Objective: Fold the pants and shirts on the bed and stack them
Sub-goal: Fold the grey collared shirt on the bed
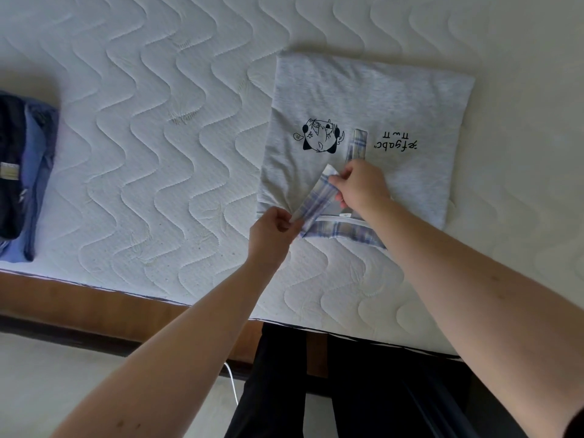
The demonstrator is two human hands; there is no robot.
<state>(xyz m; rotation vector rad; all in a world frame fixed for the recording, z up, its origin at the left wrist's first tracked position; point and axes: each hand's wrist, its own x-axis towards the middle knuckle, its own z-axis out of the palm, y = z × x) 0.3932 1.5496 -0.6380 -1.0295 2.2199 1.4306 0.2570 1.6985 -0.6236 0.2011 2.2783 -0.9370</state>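
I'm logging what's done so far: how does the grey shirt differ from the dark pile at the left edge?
The grey shirt lies as one folded garment with a cartoon print; the dark pile stacks navy and blue pieces. The shirt is pale; the pile is dark. Both hands, left hand and right hand, pinch the shirt's plaid collar; nothing touches the pile. Both rest on the quilted mattress.

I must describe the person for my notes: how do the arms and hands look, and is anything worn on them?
Both arms are bare up to the frame edge: no sleeves show. The left hand and right hand wear no gloves, and no rings, watch or bracelets are visible. A few small dark marks dot the forearms.
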